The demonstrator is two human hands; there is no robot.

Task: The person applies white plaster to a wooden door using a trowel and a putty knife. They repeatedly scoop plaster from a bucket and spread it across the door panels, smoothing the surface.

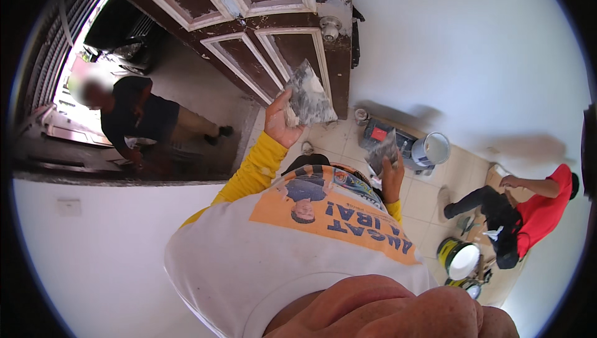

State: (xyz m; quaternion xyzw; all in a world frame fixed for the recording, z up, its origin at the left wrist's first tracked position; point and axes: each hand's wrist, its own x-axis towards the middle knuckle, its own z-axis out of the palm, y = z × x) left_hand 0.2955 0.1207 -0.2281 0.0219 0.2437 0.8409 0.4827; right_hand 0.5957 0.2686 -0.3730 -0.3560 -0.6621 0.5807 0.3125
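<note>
My left hand (283,121) is closed on a flat blade-like plate (309,97), grey and smeared with white putty, held up near the brown panelled door (292,46). Lower and to the right, my right hand (392,179) grips a second flat scraper-like blade (383,151), also grey with white smears. The two blades are apart and neither visibly touches the door. How their handles are shaped is hidden by my fingers. White patches mark the door's mouldings and its edge near the round knob (331,27).
A dark toolbox (378,134) and a white bucket (431,149) stand on the tiled floor by the wall. At the right, a person in red (544,207) sits beside several paint pails (458,257). Through the doorway another person (134,111) stands near a car (124,33).
</note>
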